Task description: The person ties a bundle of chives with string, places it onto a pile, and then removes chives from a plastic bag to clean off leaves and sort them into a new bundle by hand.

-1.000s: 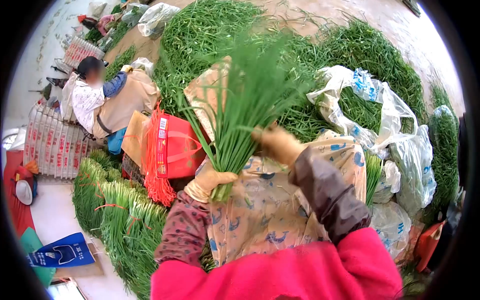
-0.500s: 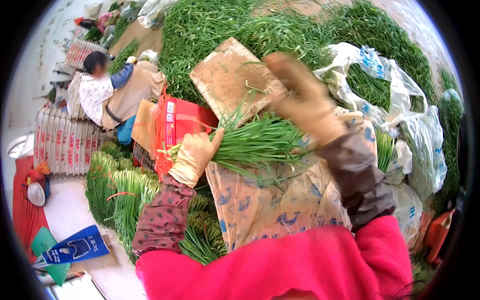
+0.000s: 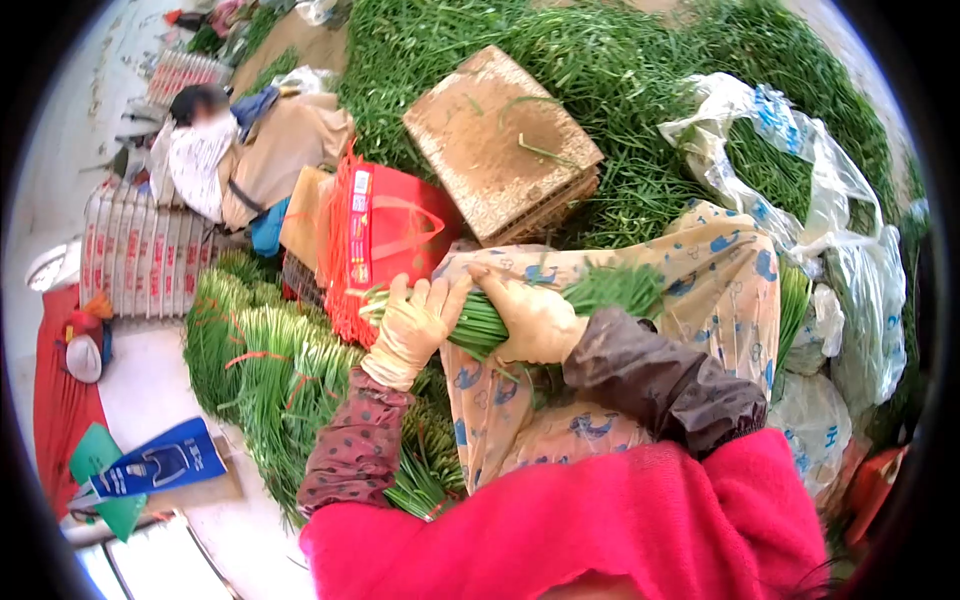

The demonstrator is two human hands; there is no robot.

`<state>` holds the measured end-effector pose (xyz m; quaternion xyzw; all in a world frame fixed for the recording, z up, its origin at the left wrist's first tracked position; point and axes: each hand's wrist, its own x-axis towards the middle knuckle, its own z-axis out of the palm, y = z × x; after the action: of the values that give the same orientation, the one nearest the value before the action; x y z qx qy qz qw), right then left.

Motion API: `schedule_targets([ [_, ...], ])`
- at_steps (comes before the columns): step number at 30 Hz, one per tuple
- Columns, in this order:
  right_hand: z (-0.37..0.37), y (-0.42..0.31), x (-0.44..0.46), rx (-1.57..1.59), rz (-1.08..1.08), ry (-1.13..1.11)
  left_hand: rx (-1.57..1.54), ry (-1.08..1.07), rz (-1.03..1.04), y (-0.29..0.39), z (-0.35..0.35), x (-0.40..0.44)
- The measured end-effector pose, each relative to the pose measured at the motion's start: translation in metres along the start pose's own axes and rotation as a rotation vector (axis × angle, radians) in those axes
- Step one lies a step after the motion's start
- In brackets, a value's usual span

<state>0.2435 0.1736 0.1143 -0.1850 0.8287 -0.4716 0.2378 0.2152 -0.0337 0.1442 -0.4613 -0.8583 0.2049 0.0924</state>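
Observation:
A bunch of green chives [image 3: 478, 325] lies across my lap, its pale stem ends to the left and its leafy tips to the right. Near the stem ends, my left hand [image 3: 408, 325], in a cream glove, is closed round the bunch. My gloved right hand [image 3: 530, 318] grips it further along, close beside the left. Under both hands spreads a tan apron [image 3: 590, 425] with blue whale prints. Just beyond it stands a soil-dusted block with a flat top [image 3: 500, 140]. To the left of that sits a red bag [image 3: 395, 235] with loose red strings [image 3: 338, 275] along its side.
Loose chives [image 3: 620, 75] are heaped behind the block. Tied bunches [image 3: 270, 365] stand at my left. Clear plastic bags [image 3: 860, 290] holding greens lie on the right. Another person [image 3: 205, 150] sits at the upper left, near stacked white slatted crates [image 3: 140, 255].
My right hand has come down from over the block and closed round the chives. The bunch is now held by both hands. The camera view has shifted slightly.

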Motion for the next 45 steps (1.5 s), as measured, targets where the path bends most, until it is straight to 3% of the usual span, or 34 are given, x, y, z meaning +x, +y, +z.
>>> schedule_targets([
  [1, 0.009, -0.001, 0.0, -0.01, -0.003, 0.03, 0.003, 0.013, -0.043, 0.003, 0.008, -0.009],
  [4, 0.027, -0.001, 0.001, -0.006, 0.102, 0.038, 0.081, -0.229, -0.353, 0.011, 0.015, -0.039],
  [6, 0.029, 0.003, 0.002, 0.05, 0.12, 0.097, -0.165, -0.315, -0.756, 0.01, -0.004, -0.051],
  [8, 0.032, 0.006, 0.005, 0.025, 0.144, 0.096, -0.353, -0.196, -1.126, 0.014, -0.001, -0.076],
  [9, 0.032, 0.007, 0.006, 0.016, 0.134, 0.089, -0.44, -0.233, -1.206, 0.021, 0.009, -0.093],
  [10, 0.032, 0.008, 0.006, 0.021, 0.119, 0.099, -0.646, -0.311, -1.176, 0.03, 0.026, -0.113],
  [12, 0.033, 0.008, 0.006, 0.019, 0.099, 0.096, -1.062, -0.344, -0.926, 0.052, 0.059, -0.13],
  [13, 0.033, 0.008, 0.006, 0.016, 0.089, 0.091, -1.066, -0.338, -0.939, 0.054, 0.053, -0.115],
  [15, 0.036, 0.009, 0.005, 0.0, 0.076, 0.08, -1.181, -0.345, -0.709, 0.055, 0.039, -0.075],
  [17, 0.039, 0.011, 0.003, 0.037, -0.026, 0.181, -1.782, -0.004, -0.935, 0.059, 0.028, -0.049],
  [18, 0.036, 0.009, 0.005, 0.021, -0.038, 0.184, -1.786, 0.12, -0.937, 0.062, 0.032, -0.041],
  [19, 0.034, 0.004, 0.007, 0.067, -0.039, 0.211, -2.06, 0.386, -0.913, 0.067, 0.026, -0.024],
  [23, 0.012, -0.022, 0.014, -0.04, -0.163, 0.321, -2.13, 0.94, -0.945, 0.075, 0.014, 0.025],
  [24, 0.004, -0.027, 0.017, -0.123, -0.139, 0.307, -2.129, 0.971, -0.931, 0.071, 0.018, 0.032],
  [25, -0.022, -0.047, 0.019, -0.251, 0.002, 0.142, -2.185, 0.97, -1.042, 0.067, 0.024, 0.039],
  [27, -0.036, -0.039, 0.025, -0.382, 0.006, 0.136, -2.347, 1.07, -1.207, 0.06, 0.017, 0.061],
  [28, -0.042, -0.036, 0.026, -0.481, 0.026, 0.125, -2.358, 1.103, -1.194, 0.06, 0.027, 0.072],
  [30, -0.054, -0.024, 0.023, -0.375, 0.052, 0.193, -2.651, 1.194, -1.126, 0.058, 0.054, 0.092],
  [32, -0.074, -0.021, 0.027, -0.42, 0.161, 0.064, -2.926, 1.244, -1.059, 0.051, 0.053, 0.115],
  [35, -0.118, -0.01, 0.042, -0.482, 0.102, 0.009, -3.212, 1.346, -1.005, 0.058, 0.077, 0.162],
  [38, -0.173, -0.023, 0.075, -0.919, 0.062, -0.168, -3.251, 1.507, -0.927, 0.053, 0.074, 0.213],
  [39, -0.187, -0.036, 0.09, -1.04, 0.123, -0.25, -3.312, 1.509, -0.762, 0.047, 0.064, 0.222],
  [41, -0.206, -0.064, 0.118, -1.242, 0.172, -0.367, -3.366, 1.712, -0.704, 0.044, 0.068, 0.255],
  [43, -0.219, -0.068, 0.142, -1.276, 0.013, -0.419, -3.395, 1.993, -0.591, 0.039, 0.077, 0.287],
  [44, -0.221, -0.068, 0.155, -1.302, -0.056, -0.457, -3.406, 2.007, -0.609, 0.039, 0.08, 0.294],
  [45, -0.208, -0.077, 0.175, -1.429, 0.129, -0.567, -3.365, 2.113, -0.619, 0.037, 0.083, 0.298],
])
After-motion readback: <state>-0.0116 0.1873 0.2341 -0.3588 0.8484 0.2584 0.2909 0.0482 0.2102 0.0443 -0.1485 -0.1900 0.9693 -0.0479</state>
